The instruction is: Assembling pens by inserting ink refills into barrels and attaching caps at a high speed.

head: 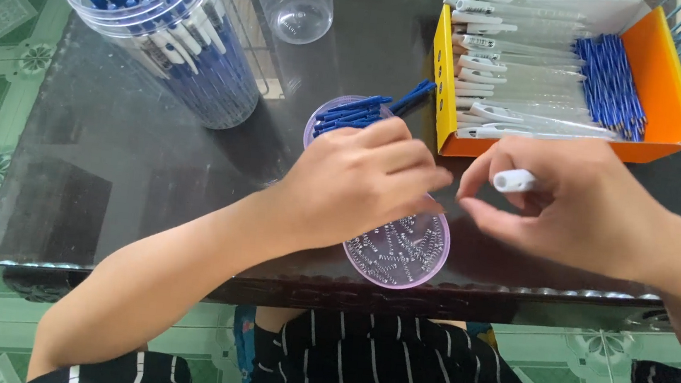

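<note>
Behind both hands, orange box [665, 89], tub [195, 61]

Brightness: even daylight, colours vivid on the orange box [666, 90].
Glare: pale reflections on the glass desk [110, 161] near the clear cup [296, 0].
Shadows: soft, under both forearms.
Blur: slight smear on the fingers [421, 178].
Distortion: wide-angle bending at the edges.

Left hand [358, 181] and right hand [581, 202] meet, fingers [433, 178] pinched together.
</note>
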